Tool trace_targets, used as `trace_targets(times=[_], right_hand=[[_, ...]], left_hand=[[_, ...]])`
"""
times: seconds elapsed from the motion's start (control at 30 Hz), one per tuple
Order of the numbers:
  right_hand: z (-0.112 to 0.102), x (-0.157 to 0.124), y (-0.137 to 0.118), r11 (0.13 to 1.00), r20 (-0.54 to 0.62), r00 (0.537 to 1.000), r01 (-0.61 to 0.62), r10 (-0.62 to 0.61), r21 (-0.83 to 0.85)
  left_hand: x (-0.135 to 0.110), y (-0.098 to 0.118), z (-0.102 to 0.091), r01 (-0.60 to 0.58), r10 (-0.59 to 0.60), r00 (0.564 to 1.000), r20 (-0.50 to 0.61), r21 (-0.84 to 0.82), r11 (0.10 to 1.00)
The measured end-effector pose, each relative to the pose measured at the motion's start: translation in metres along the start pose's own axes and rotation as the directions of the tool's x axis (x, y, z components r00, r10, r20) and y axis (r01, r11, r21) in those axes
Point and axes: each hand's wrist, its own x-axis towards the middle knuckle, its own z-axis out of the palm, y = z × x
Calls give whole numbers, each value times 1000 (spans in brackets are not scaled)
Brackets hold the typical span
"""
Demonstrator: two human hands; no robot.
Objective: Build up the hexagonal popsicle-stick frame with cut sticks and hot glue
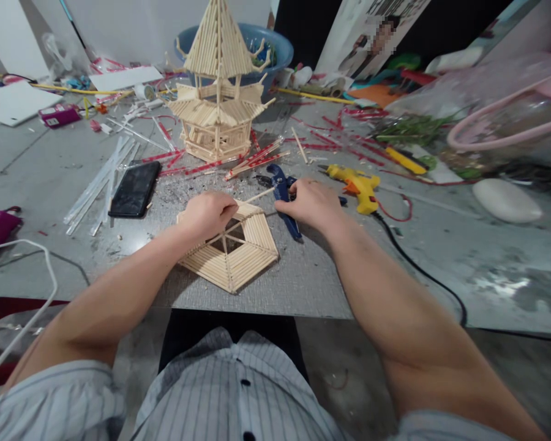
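My left hand (210, 214) is closed with its fingertips pinching a thin wooden stick (259, 195). The stick points right, and its far end reaches the side of a blue hand cutter (281, 187). Around the cutter my right hand (313, 201) is closed; whether the blades touch the stick cannot be made out. Below my left hand lies a flat hexagonal frame (252, 260) of glued sticks with spokes across its open centre. My left hand and wrist cover its upper left part.
A tiered stick pagoda (218, 113) stands behind the frame, before a blue basin (280, 52). To the right lies a yellow glue gun (360, 187) with a black cord. At left are a phone (134, 190) and clear glue sticks (98, 180). Red-and-clear wrappers (326, 144) litter the table.
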Motion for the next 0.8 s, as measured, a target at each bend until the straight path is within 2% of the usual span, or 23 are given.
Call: trace_targets(times=[0.13,0.23,0.5,0.63,0.8], right_hand=[[1,0,0,1000,-9,1000,9,-10,-25],[4,-1,1,999,-35,999,14,-15,-43],[-1,-2,-2,1000,30,999,20,-20,-19],[4,-1,-3,998,-2,998,57,-57,24],[16,1,7,993,-21,998,53,-51,109]], left_hand=[[-4,5,1,-169,168,984,62,4,986],[-6,8,0,-231,229,970,86,13,973],[-7,10,-2,-203,204,976,81,-11,979],[-6,7,2,-173,174,984,41,-37,984],[-6,5,7,-205,204,979,-10,-53,977]])
